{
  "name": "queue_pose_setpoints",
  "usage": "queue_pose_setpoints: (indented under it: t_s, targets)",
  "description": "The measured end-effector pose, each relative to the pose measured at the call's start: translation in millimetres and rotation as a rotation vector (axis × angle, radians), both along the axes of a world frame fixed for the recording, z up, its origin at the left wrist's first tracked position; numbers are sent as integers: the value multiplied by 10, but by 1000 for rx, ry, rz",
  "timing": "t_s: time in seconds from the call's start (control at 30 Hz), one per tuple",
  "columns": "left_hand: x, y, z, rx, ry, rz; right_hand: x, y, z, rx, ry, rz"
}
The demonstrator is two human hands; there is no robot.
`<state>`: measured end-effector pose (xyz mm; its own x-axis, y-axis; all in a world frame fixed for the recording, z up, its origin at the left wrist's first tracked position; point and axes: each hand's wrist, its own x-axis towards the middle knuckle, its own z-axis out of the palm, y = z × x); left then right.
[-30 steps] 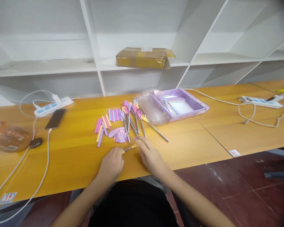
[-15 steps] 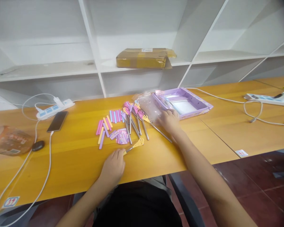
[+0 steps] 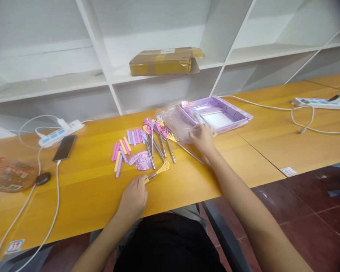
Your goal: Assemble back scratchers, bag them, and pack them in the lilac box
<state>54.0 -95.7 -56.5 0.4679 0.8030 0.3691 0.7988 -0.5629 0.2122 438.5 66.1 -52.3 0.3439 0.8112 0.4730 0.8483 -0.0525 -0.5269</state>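
Observation:
My left hand [image 3: 134, 197] is closed around the yellow handle of a small back scratcher [image 3: 161, 169], its yellow claw pointing away to the right. My right hand [image 3: 203, 138] has its fingers curled at the near left corner of a purple box [image 3: 229, 126], beside a clear plastic bag [image 3: 175, 121]; what they hold, if anything, is hidden. Between the hands lie several back scratchers [image 3: 158, 139] with metal rods and pink, purple and yellow claws. Left of them are coloured handle tubes [image 3: 118, 162] and a small pile of printed cards [image 3: 143, 161].
On the left are a phone [image 3: 64, 147], a power strip [image 3: 61, 133], a dark oval object [image 3: 43, 178] and an orange container [image 3: 11, 175]. Another power strip [image 3: 323, 102] with a white cable lies at right. A taped carton [image 3: 164, 61] rests on the shelf behind.
The camera view has shifted slightly. My right hand has stayed by the box corner, its thumb side now showing more clearly. My left hand keeps hold of the yellow back scratcher.

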Motion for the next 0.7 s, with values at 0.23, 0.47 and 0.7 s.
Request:
queue_pose_setpoints:
  t_s: [0.23,0.47,0.7]
  targets:
    - [-6,7,-54,-28,-28,5,-1,1,73,87,141,71]
    - [10,-52,133,-243,-245,-30,-135,-323,596,278,452,278]
    - [30,-177,392,-601,-552,-86,-1198,-1622,472,-18,943,629]
